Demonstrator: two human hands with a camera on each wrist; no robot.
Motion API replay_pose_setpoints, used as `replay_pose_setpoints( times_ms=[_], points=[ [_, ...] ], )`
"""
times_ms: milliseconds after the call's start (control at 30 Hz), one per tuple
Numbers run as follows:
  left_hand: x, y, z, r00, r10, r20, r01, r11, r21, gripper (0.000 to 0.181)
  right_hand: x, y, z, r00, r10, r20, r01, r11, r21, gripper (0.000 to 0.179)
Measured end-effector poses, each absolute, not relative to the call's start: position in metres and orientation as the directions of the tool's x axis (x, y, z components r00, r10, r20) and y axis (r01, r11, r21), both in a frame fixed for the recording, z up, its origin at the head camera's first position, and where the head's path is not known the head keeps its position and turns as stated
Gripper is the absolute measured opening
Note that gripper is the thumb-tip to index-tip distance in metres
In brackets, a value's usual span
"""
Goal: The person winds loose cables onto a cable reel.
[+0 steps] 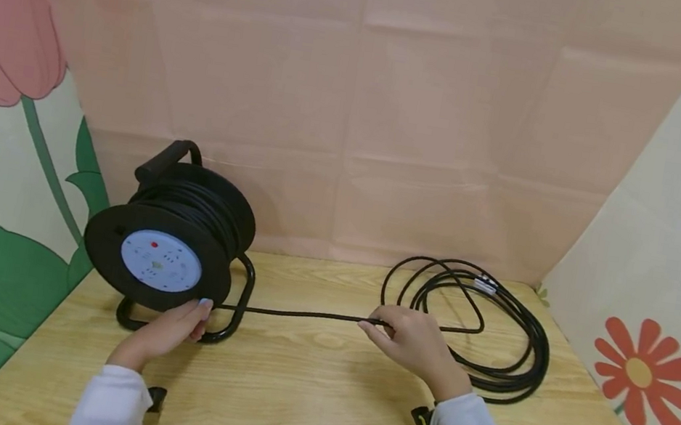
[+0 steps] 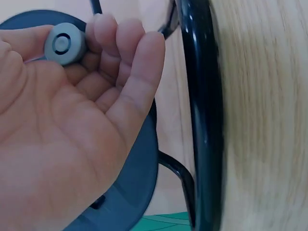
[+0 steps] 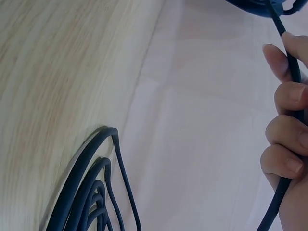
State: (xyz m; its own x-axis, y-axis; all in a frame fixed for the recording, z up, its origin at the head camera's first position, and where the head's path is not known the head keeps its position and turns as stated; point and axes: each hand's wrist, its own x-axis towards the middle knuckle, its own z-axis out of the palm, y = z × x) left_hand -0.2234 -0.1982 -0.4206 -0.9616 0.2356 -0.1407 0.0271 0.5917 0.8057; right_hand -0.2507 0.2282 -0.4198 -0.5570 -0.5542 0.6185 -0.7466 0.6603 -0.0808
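A black cable reel (image 1: pixel 228 214) with a pale blue socket panel (image 1: pixel 161 261) on its face stands on its tube frame at the left. My left hand (image 1: pixel 166 335) is at the reel's lower front edge, its thumb and curled fingers around a small grey knob (image 2: pixel 65 44). Black cable (image 1: pixel 299 313) runs nearly straight from the reel to my right hand (image 1: pixel 409 344). The right fingers (image 3: pixel 288 127) curl round that cable, as the right wrist view shows. Behind and right of this hand, loose loops of cable (image 1: pixel 534 352) lie coiled on the table.
The wooden table (image 1: pixel 312 399) meets a pink sheet (image 1: pixel 352 133) at the back. A white tag (image 1: pixel 485 285) sits on the coil. The reel's carrying handle (image 1: pixel 159 163) sticks up at its top, and its black frame tube (image 2: pixel 204 96) passes close beside the left hand.
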Motion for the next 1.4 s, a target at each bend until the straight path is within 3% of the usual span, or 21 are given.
replay_pose_setpoints(
  times_ms=[200,433,900,1167,1400],
  points=[
    [-0.225,-0.204,-0.428,-0.952,0.282,-0.116,0.036,0.483,0.875,0.048,-0.249,0.225,-0.419,-0.561,-0.562,0.608,-0.757,0.646,-0.101,0.005],
    [-0.232,-0.217,-0.446,-0.967,0.245,-0.069,0.038,0.404,0.914,0.049,-0.244,0.217,-0.415,-0.545,-0.578,0.607,-0.771,0.629,-0.094,0.003],
    [-0.234,-0.238,-0.451,-0.955,0.251,-0.156,-0.056,0.363,0.930,0.055,-0.254,0.202,-0.400,-0.608,-0.618,0.499,-0.754,0.646,-0.118,0.012],
    [-0.231,-0.240,-0.450,-0.974,0.127,-0.185,-0.125,0.381,0.916,0.053,-0.257,0.196,-0.396,-0.617,-0.640,0.457,-0.750,0.654,-0.096,0.015],
    [-0.230,-0.243,-0.450,-0.978,0.011,-0.207,-0.188,0.376,0.907,0.047,-0.261,0.189,-0.399,-0.568,-0.645,0.511,-0.758,0.652,-0.019,0.011]
  ],
)
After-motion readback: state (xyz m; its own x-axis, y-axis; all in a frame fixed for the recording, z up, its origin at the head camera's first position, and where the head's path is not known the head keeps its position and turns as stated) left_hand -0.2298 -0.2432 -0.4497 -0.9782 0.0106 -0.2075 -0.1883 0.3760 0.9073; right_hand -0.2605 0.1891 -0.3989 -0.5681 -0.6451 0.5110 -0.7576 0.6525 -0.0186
